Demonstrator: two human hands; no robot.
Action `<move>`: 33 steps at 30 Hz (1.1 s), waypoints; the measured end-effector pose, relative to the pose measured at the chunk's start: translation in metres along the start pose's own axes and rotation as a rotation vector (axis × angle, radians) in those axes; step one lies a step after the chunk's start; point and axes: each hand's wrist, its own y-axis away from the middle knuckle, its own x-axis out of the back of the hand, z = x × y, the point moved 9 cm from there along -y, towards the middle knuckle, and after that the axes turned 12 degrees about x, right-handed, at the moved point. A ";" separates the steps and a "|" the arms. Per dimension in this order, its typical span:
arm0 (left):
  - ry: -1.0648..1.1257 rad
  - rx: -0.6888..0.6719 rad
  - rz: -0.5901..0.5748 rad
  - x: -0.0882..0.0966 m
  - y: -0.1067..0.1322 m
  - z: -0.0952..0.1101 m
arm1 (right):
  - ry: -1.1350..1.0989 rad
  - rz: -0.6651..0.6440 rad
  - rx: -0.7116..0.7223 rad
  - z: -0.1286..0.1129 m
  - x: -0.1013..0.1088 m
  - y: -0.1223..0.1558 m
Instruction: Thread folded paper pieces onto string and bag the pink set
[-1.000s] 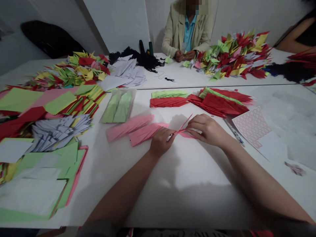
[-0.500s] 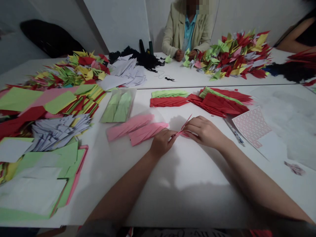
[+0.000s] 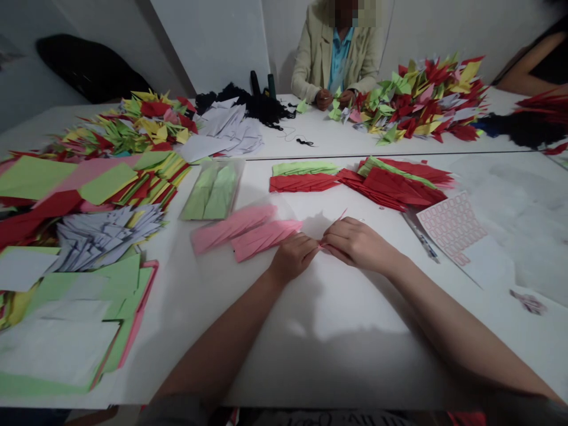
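Over the bench (image 3: 310, 355): 1 pink paper piece (image 3: 320, 244), pinched by left fingers (image 3: 306, 245) and right fingers (image 3: 339, 234); probably light, easily creased; best held by edges.

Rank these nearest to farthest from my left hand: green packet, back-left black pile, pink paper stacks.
From your left hand:
1. Pink paper stacks: close by, on its left.
2. Green packet: farther forward, left.
3. Black pile: well forward, left.

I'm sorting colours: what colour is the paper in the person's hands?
Pink: the paper shows best in the head view, the only one.
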 end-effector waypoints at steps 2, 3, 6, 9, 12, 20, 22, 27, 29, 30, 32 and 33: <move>0.027 0.001 -0.020 0.000 0.000 -0.001 | -0.028 0.002 0.000 0.001 0.002 0.000; 0.043 0.005 -0.019 0.000 -0.001 -0.001 | -0.044 0.002 -0.005 0.002 0.004 0.001; 0.096 0.005 -0.003 0.004 -0.002 0.000 | -0.080 0.004 -0.036 0.009 0.011 0.005; 0.131 -0.002 0.030 0.010 -0.003 0.001 | -0.086 0.017 -0.078 0.019 0.022 0.012; 0.148 0.018 0.061 0.015 -0.004 0.000 | -0.087 0.048 -0.119 0.031 0.033 0.021; 0.198 0.072 0.092 0.016 -0.006 -0.009 | -0.190 0.070 -0.166 0.042 0.034 0.027; 0.193 0.066 0.094 0.015 -0.006 -0.010 | -0.206 0.070 -0.171 0.043 0.030 0.027; 0.166 0.069 0.139 0.018 -0.009 -0.013 | -0.370 0.184 -0.227 0.045 0.033 0.027; 0.173 0.070 0.140 0.018 -0.010 -0.015 | -0.465 0.208 -0.249 0.044 0.032 0.025; 0.186 0.076 0.141 0.018 -0.010 -0.016 | -0.505 0.201 -0.252 0.042 0.030 0.023; 0.221 0.097 0.144 0.019 -0.010 -0.018 | -0.546 0.169 -0.245 0.038 0.024 0.019; 0.239 0.109 0.137 0.018 -0.010 -0.020 | -0.542 0.157 -0.238 0.037 0.021 0.018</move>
